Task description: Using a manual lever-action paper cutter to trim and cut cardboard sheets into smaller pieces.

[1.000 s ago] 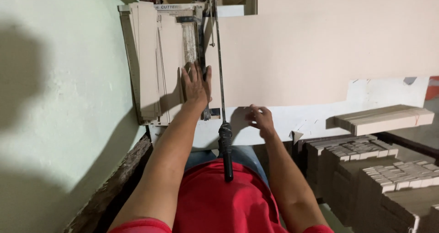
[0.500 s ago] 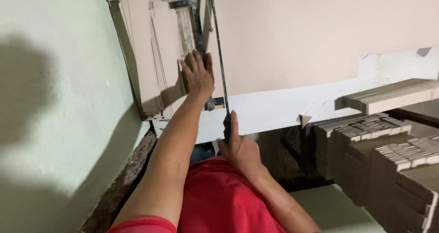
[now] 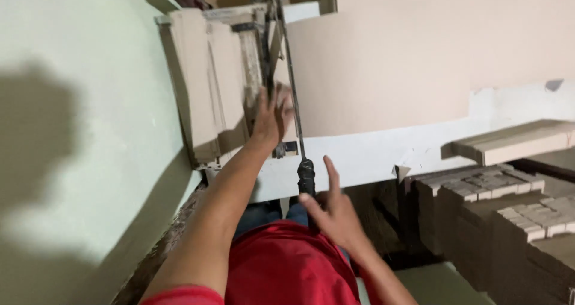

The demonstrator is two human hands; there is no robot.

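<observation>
Head view looks down on a lever cutter [image 3: 263, 71] set on a white surface [image 3: 371, 155] against a pale green wall [image 3: 78, 131]. A stack of tan card [image 3: 203, 83] lies on the cutter's bed, with its far end toward the top of the frame. The left hand [image 3: 271, 116] lies flat on the card just beside the blade arm, its fingers [image 3: 263, 98] spread and pressing down, closed on nothing. The long lever [image 3: 293, 101] runs from the cutter's head down toward the person, ending in a dark grip [image 3: 306, 176]. The right hand [image 3: 335, 215] sits at that grip, palm against it, with the fingers [image 3: 330, 170] apart and stretched rather than wrapped; I judge it touches the grip but does not clasp it. A second ago this hand rested on the surface to the right of the lever, well apart from the grip; half a second ago it had come across to the grip, and now it lies a little lower along it with the fingers opening. The left hand has stayed on the card throughout. That shift puts the lever under the right hand while the card is held in place. To the right, past the surface's edge, stand stacks of cut card [image 3: 515, 215], and a flat bundle [image 3: 515, 143] rests above them. A red shirt [image 3: 281, 263] fills the bottom.
</observation>
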